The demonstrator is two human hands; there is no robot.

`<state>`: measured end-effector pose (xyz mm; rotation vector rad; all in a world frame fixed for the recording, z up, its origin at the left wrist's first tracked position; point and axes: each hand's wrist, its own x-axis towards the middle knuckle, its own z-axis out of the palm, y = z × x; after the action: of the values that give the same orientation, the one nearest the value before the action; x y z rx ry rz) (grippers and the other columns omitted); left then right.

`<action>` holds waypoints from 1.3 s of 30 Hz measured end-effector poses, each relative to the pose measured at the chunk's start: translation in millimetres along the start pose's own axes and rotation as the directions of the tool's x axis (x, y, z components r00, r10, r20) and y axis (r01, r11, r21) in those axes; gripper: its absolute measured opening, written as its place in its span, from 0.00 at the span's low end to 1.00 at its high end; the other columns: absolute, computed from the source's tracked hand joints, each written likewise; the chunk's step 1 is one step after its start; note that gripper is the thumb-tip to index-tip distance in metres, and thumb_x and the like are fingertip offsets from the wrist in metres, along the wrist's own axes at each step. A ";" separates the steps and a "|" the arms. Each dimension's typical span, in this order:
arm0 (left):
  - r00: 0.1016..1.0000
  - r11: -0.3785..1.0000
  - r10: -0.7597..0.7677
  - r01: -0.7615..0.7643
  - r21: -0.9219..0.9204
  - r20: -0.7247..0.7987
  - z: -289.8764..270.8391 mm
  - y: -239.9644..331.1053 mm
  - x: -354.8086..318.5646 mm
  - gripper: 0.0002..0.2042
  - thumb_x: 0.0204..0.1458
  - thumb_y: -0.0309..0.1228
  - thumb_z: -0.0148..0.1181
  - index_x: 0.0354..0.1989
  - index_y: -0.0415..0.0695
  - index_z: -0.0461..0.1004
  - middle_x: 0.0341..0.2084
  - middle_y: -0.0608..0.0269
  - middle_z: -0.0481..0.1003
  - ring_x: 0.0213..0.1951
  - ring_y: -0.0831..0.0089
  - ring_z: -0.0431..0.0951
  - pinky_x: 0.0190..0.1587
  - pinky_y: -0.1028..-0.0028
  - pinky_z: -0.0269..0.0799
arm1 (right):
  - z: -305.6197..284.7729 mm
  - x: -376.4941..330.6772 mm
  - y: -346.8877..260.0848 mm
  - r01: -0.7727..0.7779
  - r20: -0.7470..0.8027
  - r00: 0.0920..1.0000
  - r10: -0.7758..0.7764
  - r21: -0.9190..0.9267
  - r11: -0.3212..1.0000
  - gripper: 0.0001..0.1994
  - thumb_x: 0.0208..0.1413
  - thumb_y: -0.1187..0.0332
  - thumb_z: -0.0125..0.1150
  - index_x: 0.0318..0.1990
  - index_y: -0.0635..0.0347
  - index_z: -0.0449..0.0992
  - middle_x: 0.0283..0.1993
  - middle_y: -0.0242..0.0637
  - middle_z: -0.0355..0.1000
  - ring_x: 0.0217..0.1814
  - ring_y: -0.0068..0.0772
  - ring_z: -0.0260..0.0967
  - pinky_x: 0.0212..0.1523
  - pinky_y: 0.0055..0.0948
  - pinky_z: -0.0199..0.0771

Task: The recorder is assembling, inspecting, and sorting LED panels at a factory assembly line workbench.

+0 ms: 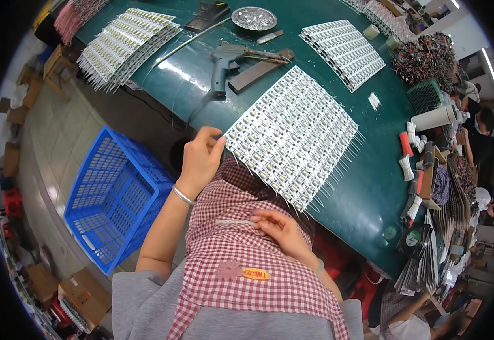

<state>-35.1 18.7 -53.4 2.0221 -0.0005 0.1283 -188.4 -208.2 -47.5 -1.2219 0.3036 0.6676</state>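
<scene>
A white circuit board panel (292, 139), covered in rows of small components, lies at the table's near edge with thin wires sticking out along its right side. My left hand (200, 161) pinches its left corner between thumb and fingers. Lower down, in front of the checked apron, my right hand (282, 231) is curled with its fingertips together. A thin whitish strip (234, 222) reaches leftward from those fingertips; whether it is held or lies on the apron is unclear. Beyond the panel, a glue gun (224, 68) rests beside a brown rectangular bar (261, 72).
More panels are stacked at the far left (128, 48) and far right (346, 54) of the green table (360, 187). A metal dish (253, 18) stands at the back. Short white wires (375, 101) lie right. A blue crate (119, 198) stands left; co-workers are at the right.
</scene>
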 end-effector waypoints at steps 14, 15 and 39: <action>0.998 0.992 -0.067 0.065 -0.111 -0.008 5.7 -8.2 -0.8 0.08 0.54 0.28 0.62 0.35 0.36 0.73 0.20 0.55 0.76 0.22 0.71 0.77 0.28 0.72 0.72 | -6.8 5.4 11.1 0.259 -0.228 0.965 -0.131 0.731 0.631 0.19 0.65 0.61 0.54 0.59 0.60 0.67 0.63 0.47 0.65 0.68 0.41 0.61 0.64 0.38 0.65; 0.996 0.990 -0.089 0.087 -0.107 -0.021 5.9 -7.1 -1.4 0.09 0.54 0.29 0.62 0.35 0.36 0.72 0.20 0.55 0.76 0.22 0.70 0.78 0.28 0.71 0.73 | -9.2 5.4 9.5 0.229 -0.201 0.973 -0.114 0.777 0.586 0.21 0.65 0.60 0.54 0.60 0.60 0.66 0.63 0.49 0.65 0.68 0.41 0.60 0.64 0.38 0.65; 0.755 0.403 -0.356 0.655 -0.639 0.550 39.6 1.0 -54.0 0.16 0.64 0.39 0.52 0.36 0.35 0.68 0.29 0.52 0.74 0.29 0.65 0.81 0.29 0.69 0.81 | -160.9 62.1 -193.2 0.233 -0.003 0.474 -0.880 -0.964 0.129 0.18 0.57 0.68 0.60 0.54 0.63 0.73 0.57 0.48 0.71 0.60 0.49 0.66 0.59 0.40 0.67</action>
<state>-85.2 -20.2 -74.6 0.9859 0.3152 -0.5493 0.7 -374.8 11.9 -2.4549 -0.1493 -0.5315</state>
